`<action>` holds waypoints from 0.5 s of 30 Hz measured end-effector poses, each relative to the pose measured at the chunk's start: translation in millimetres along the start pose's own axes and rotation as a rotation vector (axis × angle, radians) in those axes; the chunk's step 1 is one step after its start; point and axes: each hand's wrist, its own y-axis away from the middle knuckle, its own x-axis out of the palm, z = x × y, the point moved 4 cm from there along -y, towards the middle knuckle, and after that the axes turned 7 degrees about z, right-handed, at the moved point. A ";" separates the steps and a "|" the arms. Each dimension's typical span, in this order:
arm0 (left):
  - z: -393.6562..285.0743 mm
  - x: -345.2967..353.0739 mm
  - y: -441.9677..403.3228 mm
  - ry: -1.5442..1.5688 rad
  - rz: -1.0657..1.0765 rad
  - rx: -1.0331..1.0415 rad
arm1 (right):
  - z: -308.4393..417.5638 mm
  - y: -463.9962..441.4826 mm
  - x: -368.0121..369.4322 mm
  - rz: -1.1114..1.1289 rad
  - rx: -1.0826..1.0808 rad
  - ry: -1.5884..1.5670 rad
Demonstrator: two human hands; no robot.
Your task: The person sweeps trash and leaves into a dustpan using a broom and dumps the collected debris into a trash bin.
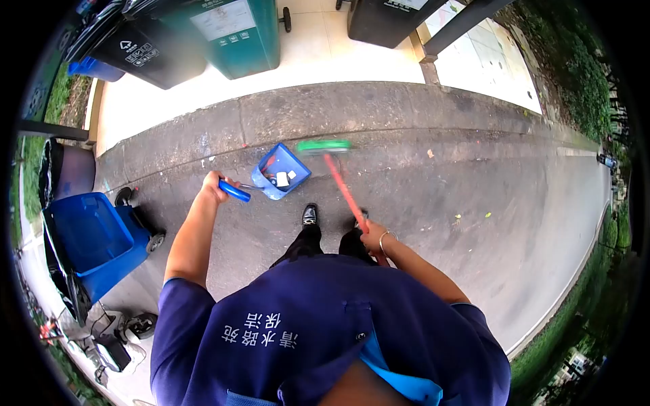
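My left hand [215, 187] is closed round the blue grip of a long-handled dustpan [293, 164]. The blue pan rests low near the ground, its open side facing right, with white scraps and some reddish litter inside. My right hand [374, 238] is wrapped round the red handle of a broom [344, 186]. Its green head [323, 146] is smeared by motion, just right of the pan and apart from it. Both hands are in front of my body, above my black shoes [309, 214].
Dark and green wheeled bins [233, 40] stand on pale tiles beyond a low kerb. Another dark bin [382, 24] is farther right. At left sits a blue bin [95, 233] with black plastic at its edge. Small leaves [487, 215] lie on the grey pavement at right.
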 end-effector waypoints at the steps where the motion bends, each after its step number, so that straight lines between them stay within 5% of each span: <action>1: -5.3 0.6 -1.1 -0.005 0.001 -0.006 | 5.4 4.7 4.3 0.058 -0.028 0.089; 6: -28.7 -3.7 -4.1 -0.006 0.001 -0.004 | -11.3 49.7 3.2 0.252 -0.314 0.058; 12: -18.9 -6.9 -3.9 0.000 0.072 -0.036 | -42.4 63.0 -27.3 0.104 -0.019 -0.455; 15: -4.8 -14.9 -3.4 -0.036 0.074 0.024 | -45.8 44.6 -55.5 -0.137 0.063 -0.244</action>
